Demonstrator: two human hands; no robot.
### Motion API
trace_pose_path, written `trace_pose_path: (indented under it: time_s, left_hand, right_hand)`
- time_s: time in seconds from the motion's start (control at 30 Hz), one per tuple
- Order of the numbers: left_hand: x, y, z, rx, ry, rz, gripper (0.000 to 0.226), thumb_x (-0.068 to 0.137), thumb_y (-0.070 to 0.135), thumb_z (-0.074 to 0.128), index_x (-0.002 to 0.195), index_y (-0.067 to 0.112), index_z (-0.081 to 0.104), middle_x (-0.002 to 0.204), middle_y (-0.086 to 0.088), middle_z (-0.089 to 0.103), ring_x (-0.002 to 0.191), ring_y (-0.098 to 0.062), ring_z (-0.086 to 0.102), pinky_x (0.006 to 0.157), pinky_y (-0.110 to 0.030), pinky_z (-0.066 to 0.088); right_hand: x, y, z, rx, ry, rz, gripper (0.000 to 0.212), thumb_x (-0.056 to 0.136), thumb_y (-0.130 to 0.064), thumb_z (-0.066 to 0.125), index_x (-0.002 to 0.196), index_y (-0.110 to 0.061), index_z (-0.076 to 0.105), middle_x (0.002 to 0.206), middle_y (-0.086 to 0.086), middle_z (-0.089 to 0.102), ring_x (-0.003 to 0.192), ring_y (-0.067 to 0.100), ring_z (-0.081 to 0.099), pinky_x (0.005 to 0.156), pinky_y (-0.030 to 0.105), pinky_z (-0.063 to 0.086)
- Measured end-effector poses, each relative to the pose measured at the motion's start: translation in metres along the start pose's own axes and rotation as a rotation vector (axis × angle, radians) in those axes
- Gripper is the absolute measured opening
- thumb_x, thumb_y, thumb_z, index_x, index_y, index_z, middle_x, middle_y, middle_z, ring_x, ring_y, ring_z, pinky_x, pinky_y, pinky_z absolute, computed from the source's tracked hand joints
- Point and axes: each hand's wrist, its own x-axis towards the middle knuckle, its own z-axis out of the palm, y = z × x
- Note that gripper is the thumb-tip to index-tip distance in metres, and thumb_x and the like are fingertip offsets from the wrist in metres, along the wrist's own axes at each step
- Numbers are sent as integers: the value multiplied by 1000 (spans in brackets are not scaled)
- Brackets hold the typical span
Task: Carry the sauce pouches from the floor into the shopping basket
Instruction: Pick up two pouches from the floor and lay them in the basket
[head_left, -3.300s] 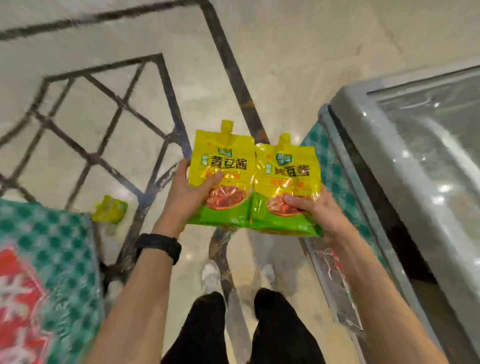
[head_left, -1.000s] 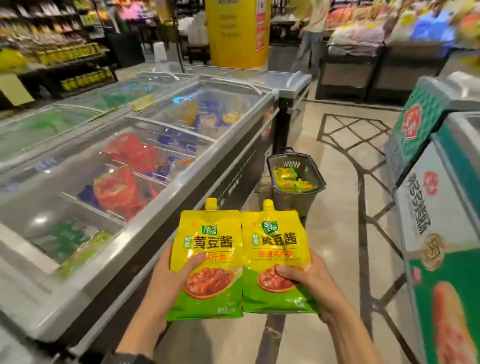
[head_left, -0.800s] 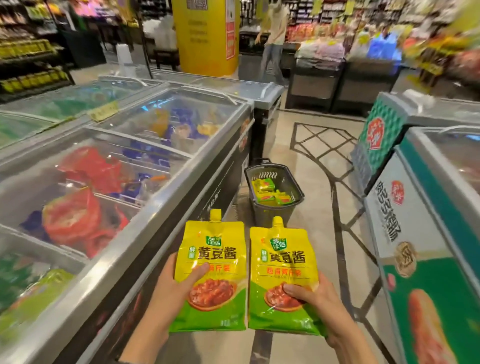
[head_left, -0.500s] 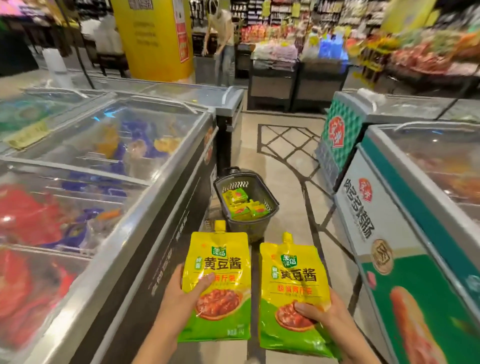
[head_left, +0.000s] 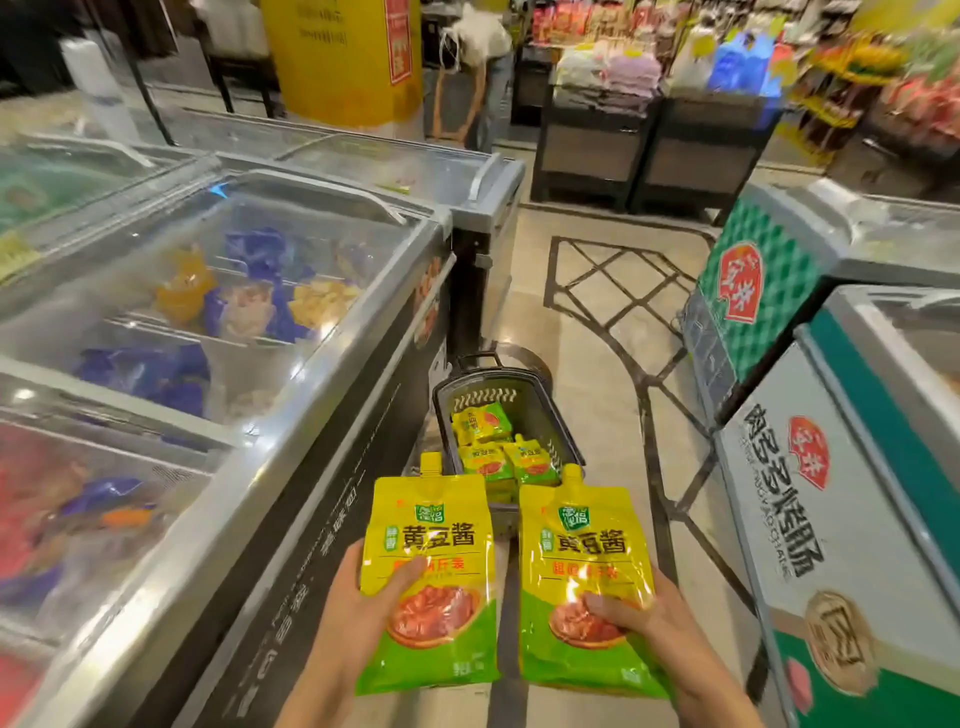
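Two flat yellow-and-green plastic sauce pouches with top spouts, the left pouch (head_left: 431, 551) and the right pouch (head_left: 584, 551), stand upright side by side, a narrow gap between them. They are held over the near rim of the dark plastic shopping basket (head_left: 545, 415), which stands on the tiled floor (head_left: 587, 332) beside the glass-topped freezer chest (head_left: 332, 374) and holds more pouches (head_left: 480, 423). The left hand (head_left: 356, 613) grips the left pouch, thumb across its front. The right hand (head_left: 649, 618) grips the right pouch likewise.

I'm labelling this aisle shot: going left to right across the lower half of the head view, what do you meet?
Glass-topped freezer, left pouch, right pouch, white-and-green freezer.
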Motion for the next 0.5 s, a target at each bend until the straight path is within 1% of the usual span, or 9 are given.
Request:
trace_pose_path:
  time_s: [0.03, 0.1, 0.2, 0.27, 0.33, 0.4, 0.43, 0.47, 0.5]
  left_hand:
    - [17, 2, 3, 8, 14, -5, 57, 57, 52, 83, 108, 38, 64, 95, 15, 78, 81, -1, 74, 69, -23, 51]
    - [55, 5, 11, -7, 26, -38, 59, 56, 55, 84, 108, 38, 64, 96, 12, 78, 86, -8, 75, 75, -31, 55]
    - [116, 13, 30, -28, 54, -80, 56, 58, 51, 85, 107, 36, 63, 99, 5, 77, 91, -17, 75, 82, -40, 57]
    - [161, 21, 43, -54, 64, -76, 54, 60, 47, 84, 107, 33, 61, 100, 2, 77, 91, -19, 75, 82, -40, 57]
    - [201, 29, 57, -64, 60, -93, 52, 62, 45, 83, 108, 32, 61, 99, 2, 77, 88, -17, 76, 74, -36, 57]
    - [240, 34, 70, -63, 47, -105, 53, 63, 46, 82, 110, 33, 61, 99, 4, 78, 85, -14, 76, 70, -32, 55]
    - [260, 36, 77, -66, 45, -104, 54, 63, 47, 82, 112, 33, 62, 99, 5, 78, 85, -14, 76, 71, -33, 56]
    - [279, 36, 83, -68, 43, -104, 55, 64, 47, 81, 113, 33, 62, 100, 5, 78, 86, -14, 76, 74, -35, 57]
    - [295, 34, 89, -74, 50, -112, 54, 64, 46, 81, 113, 32, 63, 100, 6, 78, 87, -14, 76, 76, -37, 57]
  right_hand:
    - [16, -2, -1, -25, 17, 6, 77, 52, -10, 91, 123, -11, 61, 106, 10, 77, 96, 26, 74, 69, 27, 58]
    - [48, -6, -3, -52, 40, 40, 78, 49, -12, 93, 121, -13, 62, 101, 5, 78, 92, 21, 75, 69, 24, 56]
    - [97, -15, -6, -99, 58, 70, 83, 39, -20, 92, 116, -17, 63, 89, -8, 79, 80, 1, 73, 62, 12, 52]
    - [130, -21, -9, -118, 54, 77, 87, 36, -24, 88, 118, -16, 62, 91, -7, 78, 81, 3, 73, 63, 10, 51]
    - [162, -27, -15, -131, 55, 85, 90, 32, -26, 88, 117, -16, 63, 91, -4, 79, 81, 6, 74, 62, 10, 51]
    - [195, -32, -22, -116, 57, 111, 85, 42, -11, 88, 122, -9, 61, 97, 5, 79, 86, 13, 76, 64, 13, 54]
    - [212, -32, -25, -119, 51, 136, 82, 48, -7, 85, 126, -7, 60, 102, 8, 78, 91, 18, 76, 67, 16, 56]
    - [227, -30, -28, -127, 43, 159, 79, 51, -7, 82, 127, -8, 59, 104, 8, 78, 93, 18, 75, 68, 16, 56]
    - [243, -27, -32, -135, 51, 181, 77, 52, -8, 81, 126, -8, 60, 102, 5, 79, 91, 15, 75, 67, 14, 55]
